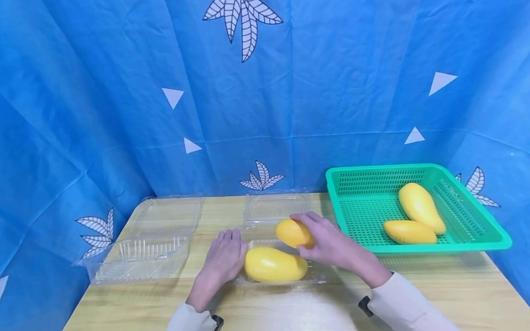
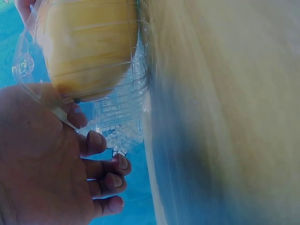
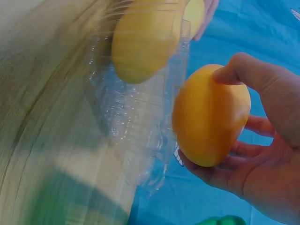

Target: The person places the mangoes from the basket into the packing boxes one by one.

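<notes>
While the left hand touches the clear plastic box with loose fingers, the right hand pinches a mango just above it. One mango is in already; two mangoes are left, in the green basket right of the box.

Blue curtain with white leaf prints and triangles; pale wood-grain table

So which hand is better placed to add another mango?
Likely the right hand: its fingers already hold a mango above the middle clear clamshell; the left hand, at one end, holds none.
</notes>
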The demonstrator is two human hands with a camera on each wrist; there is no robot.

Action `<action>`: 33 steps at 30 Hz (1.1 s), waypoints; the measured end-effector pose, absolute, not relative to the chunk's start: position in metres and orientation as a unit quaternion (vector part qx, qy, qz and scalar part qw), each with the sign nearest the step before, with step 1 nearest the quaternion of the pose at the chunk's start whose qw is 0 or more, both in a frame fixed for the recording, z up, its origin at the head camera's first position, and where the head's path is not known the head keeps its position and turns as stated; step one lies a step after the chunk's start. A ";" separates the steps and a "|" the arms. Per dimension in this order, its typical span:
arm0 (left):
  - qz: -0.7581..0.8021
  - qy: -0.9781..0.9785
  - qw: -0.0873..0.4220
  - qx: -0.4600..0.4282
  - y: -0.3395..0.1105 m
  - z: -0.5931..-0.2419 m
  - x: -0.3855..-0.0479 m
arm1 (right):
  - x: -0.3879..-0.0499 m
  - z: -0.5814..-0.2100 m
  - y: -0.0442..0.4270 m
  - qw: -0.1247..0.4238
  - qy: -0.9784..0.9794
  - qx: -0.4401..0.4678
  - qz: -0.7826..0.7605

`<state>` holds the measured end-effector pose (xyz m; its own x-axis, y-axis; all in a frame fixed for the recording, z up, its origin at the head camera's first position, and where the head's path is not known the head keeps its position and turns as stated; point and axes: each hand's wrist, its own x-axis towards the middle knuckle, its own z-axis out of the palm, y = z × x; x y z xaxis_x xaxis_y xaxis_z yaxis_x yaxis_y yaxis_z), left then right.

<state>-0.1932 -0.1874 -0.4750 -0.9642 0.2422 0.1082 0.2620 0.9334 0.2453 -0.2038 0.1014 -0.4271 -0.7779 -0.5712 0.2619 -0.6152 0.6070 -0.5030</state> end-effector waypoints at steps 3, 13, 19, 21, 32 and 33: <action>-0.128 -0.983 0.036 -0.125 -0.187 -0.476 -0.195 | -0.205 -0.430 0.099 0.022 -0.899 0.324 0.293; -0.133 -0.982 0.038 -0.127 -0.188 -0.476 -0.194 | -0.207 -0.438 0.085 0.018 -0.903 0.335 0.267; -0.134 -0.981 0.045 -0.133 -0.188 -0.476 -0.193 | -0.210 -0.440 0.080 0.003 -0.909 0.331 0.252; -0.132 -0.981 0.043 -0.133 -0.188 -0.474 -0.193 | -0.211 -0.440 0.080 -0.001 -0.911 0.329 0.249; -0.129 -0.983 0.037 -0.125 -0.189 -0.472 -0.193 | -0.216 -0.440 0.075 -0.018 -0.917 0.328 0.226; -0.129 -0.983 0.036 -0.124 -0.189 -0.472 -0.193 | -0.216 -0.440 0.075 -0.021 -0.916 0.328 0.230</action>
<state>-0.1927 -0.1889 -0.4717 -0.9665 0.2355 0.1019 0.2539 0.9357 0.2451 -0.2160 0.0746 -0.4398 -0.7844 -0.6101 0.1113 -0.5904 0.6796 -0.4354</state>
